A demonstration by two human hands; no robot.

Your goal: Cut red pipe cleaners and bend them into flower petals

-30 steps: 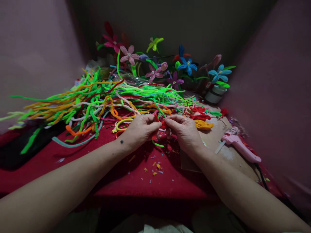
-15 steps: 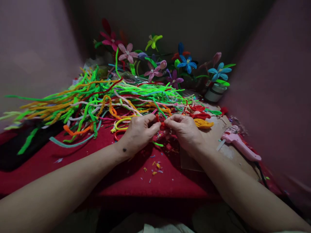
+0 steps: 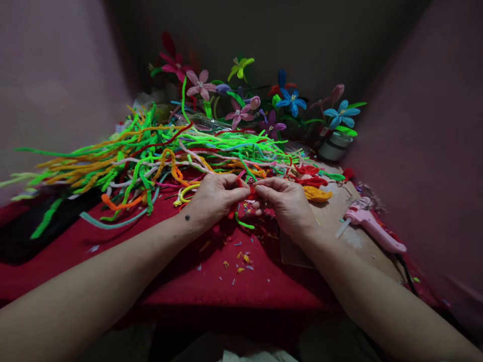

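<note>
My left hand (image 3: 215, 197) and my right hand (image 3: 284, 201) meet over the red cloth (image 3: 211, 271), fingers pinched on a small red pipe-cleaner piece (image 3: 252, 192) held between them. A short green bit (image 3: 243, 223) hangs below the piece. Just behind my hands lies a big heap of loose pipe cleaners (image 3: 151, 151), mostly green, orange and pink. Red petal shapes (image 3: 311, 178) and a yellow one (image 3: 316, 193) lie to the right of my right hand.
Finished pipe-cleaner flowers (image 3: 241, 100) stand at the back, some in a white pot (image 3: 334, 146). A pink glue gun (image 3: 372, 229) lies on a brown board (image 3: 339, 221) at the right. Small cut scraps (image 3: 237, 261) dot the cloth. Pink walls close in on both sides.
Both hands stay pinched on the red piece and shift only slightly, working it between the fingertips. The view bobbed a little.
</note>
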